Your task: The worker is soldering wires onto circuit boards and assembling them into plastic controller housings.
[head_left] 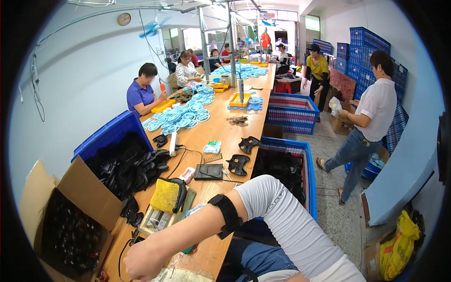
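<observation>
My right arm, in a white sleeve with a black strap on the forearm, reaches across the bench to the lower left. My right hand is closed at its end; the curled fingers face away, and anything inside them is hidden. A black cord loops beside that hand. Just beyond the forearm, a yellow pad with black edging rests on a pale wooden frame. Black game controller shells lie farther up the bench, near a flat black box with a cable. My left hand is out of view.
A cardboard box of small dark parts and a blue bin of black shells border the bench's left. A blue crate adjoins its right. Light-blue ring parts are heaped farther along. Several people work beyond; one person stands right.
</observation>
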The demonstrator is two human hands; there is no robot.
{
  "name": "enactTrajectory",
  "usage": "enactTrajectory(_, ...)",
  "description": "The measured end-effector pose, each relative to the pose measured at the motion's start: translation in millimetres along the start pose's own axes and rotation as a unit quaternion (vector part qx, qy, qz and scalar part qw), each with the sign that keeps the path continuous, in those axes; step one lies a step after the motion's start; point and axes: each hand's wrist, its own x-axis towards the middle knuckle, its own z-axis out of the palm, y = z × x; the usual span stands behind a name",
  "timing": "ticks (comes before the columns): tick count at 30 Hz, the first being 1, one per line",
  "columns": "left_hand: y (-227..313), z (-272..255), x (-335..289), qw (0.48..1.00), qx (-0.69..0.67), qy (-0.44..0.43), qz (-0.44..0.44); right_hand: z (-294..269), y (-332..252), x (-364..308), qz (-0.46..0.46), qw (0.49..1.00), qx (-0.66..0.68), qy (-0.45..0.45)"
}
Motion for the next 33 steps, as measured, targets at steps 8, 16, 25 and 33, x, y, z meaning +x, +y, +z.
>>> enactTrajectory(8, 39.9, -1.7, -34.1, 0.996, 0.05, -0.019, -0.068, 8.5, -4.3, 16.0, -0.006, 0.998, 0.017, -0.052)
enactTrajectory(16, 93.1, -7.9, -131.5, 0.974, 0.201, 0.053, -0.086, 112.0, 10.4, 23.4, 0.008, 0.916, 0.396, -0.06)
enactTrajectory(25, 184.1, -35.9, -235.3, 0.826, 0.264, 0.441, -0.231, 41.0, -32.6, -56.9, 0.019, 0.881, 0.464, -0.095)
enactTrajectory(33, 177.7, -38.8, -260.7, 0.771, 0.157, 0.556, -0.267, 83.1, -76.0, -36.8, 0.01, 0.852, 0.523, -0.037)
